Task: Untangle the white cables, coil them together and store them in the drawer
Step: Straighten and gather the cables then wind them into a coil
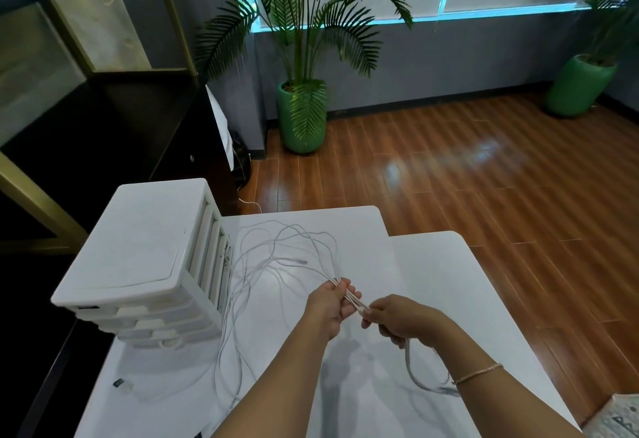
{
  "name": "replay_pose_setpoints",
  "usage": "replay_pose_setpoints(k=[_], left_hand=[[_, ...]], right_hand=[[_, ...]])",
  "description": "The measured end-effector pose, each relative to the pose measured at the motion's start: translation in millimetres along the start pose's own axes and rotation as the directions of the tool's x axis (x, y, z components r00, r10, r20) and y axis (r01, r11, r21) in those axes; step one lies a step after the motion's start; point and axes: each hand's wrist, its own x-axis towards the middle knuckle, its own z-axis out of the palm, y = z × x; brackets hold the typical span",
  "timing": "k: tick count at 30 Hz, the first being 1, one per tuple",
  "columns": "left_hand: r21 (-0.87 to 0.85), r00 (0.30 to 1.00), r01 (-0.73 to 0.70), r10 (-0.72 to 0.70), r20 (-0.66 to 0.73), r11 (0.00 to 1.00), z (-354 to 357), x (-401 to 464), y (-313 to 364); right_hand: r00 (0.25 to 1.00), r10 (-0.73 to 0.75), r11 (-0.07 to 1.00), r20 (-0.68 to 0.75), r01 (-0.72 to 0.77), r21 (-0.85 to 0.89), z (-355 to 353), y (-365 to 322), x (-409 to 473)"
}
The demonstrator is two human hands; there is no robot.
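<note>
White table (432, 282) fills my view, with the drawer unit (145, 265) at its left edge, every drawer looking closed; the cables (273, 265) sprawl in loose loops between the unit and my hands, gathered into one bundle where I hold them; my left hand (328, 306) curls round that bundle, my right hand (397, 320) pinches the ends just beside it, a tail hanging below; I judge the untangling nearly done and coiling about to start; next I need steady wraps, then a free hand to open a drawer.
</note>
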Motion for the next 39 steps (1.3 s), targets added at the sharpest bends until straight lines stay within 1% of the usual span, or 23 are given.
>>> replay_pose_setpoints(k=[3,5,9,12,17,21,25,27,29,31,33,36,39], left_hand=[[-0.003,1.0,-0.009,0.009,-0.016,1.0,1,2,0],[-0.027,1.0,-0.001,0.001,-0.007,1.0,0,3,0],[-0.033,0.999,0.026,-0.025,0.024,0.999,0,0,-2],[-0.019,0.997,0.059,-0.058,0.05,0.998,0,-3,-8],[-0.083,0.989,0.126,-0.118,0.088,0.989,-7,-5,-13],[-0.116,0.993,0.115,-0.112,0.033,0.987,-7,-2,-11],[-0.109,0.995,0.1,-0.102,-0.011,0.989,-4,2,-10],[-0.112,0.994,0.09,-0.096,-0.043,0.99,-2,4,-11],[-0.096,0.993,0.075,-0.083,-0.081,0.993,-3,7,-12],[-0.055,0.992,0.072,-0.077,-0.101,0.996,-5,10,-15],[-0.014,0.992,0.064,-0.066,-0.105,0.998,-6,12,-17],[0.003,0.995,0.054,-0.054,-0.085,0.999,-6,14,-20],[-0.021,0.995,0.087,-0.088,-0.038,0.996,-6,16,-23]], right_hand=[[0.997,0.01,0.999,-0.071,-0.013,-0.039,3,-5,4],[0.995,0.014,0.999,-0.094,-0.018,-0.049,4,-7,6],[0.996,0.052,0.996,-0.079,-0.046,0.081,5,-9,9],[0.993,0.107,0.981,-0.055,-0.097,0.168,11,-8,15],[0.987,0.148,0.943,-0.055,-0.125,0.308,24,-9,21],[0.99,0.14,0.915,-0.035,-0.115,0.386,31,-13,21],[0.99,0.129,0.846,0.061,-0.142,0.513,27,-12,17],[0.981,0.14,0.838,0.132,-0.188,0.513,24,-11,11],[0.967,0.165,0.861,0.194,-0.237,0.449,22,-7,6],[0.962,0.173,0.893,0.213,-0.245,0.379,23,-2,3],[0.97,0.175,0.913,0.168,-0.223,0.341,26,1,6],[0.977,0.197,0.913,0.081,-0.213,0.347,32,5,13],[0.971,0.23,0.894,0.064,-0.237,0.381,38,10,17]])
